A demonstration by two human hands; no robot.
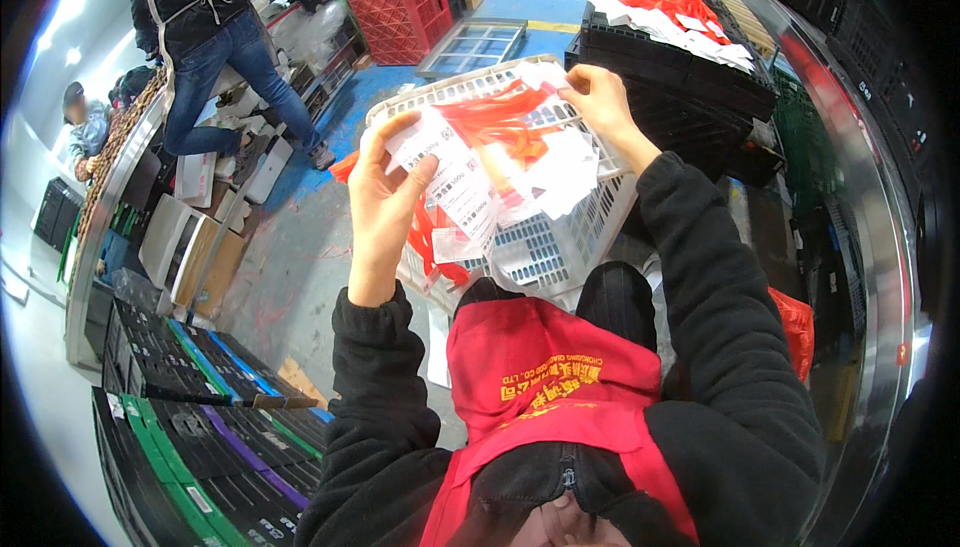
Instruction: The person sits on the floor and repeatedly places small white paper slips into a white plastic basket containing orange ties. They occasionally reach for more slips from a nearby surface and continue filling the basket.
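Note:
My left hand (382,206) holds a strip of printed white labels (454,176) between its thumb and fingers. The strip slants down over a white plastic crate (529,258), which stands upturned or on its side before my knees; I cannot tell which. Red netting strips (491,121) with white tags are spread across the top of the crate. At their far right end, my right hand (606,108) pinches the edge of a white tag (544,74) by thumb and forefinger. More red strips (424,239) hang at the crate's near left side.
Black crates (660,67) at the right bear a pile of red strips (675,3) and white tags. A red crate (401,11) and a metal frame (474,44) lie ahead. A person (217,44) stands at a workbench (120,172) on the left. Folded black crates (202,427) are stacked near left.

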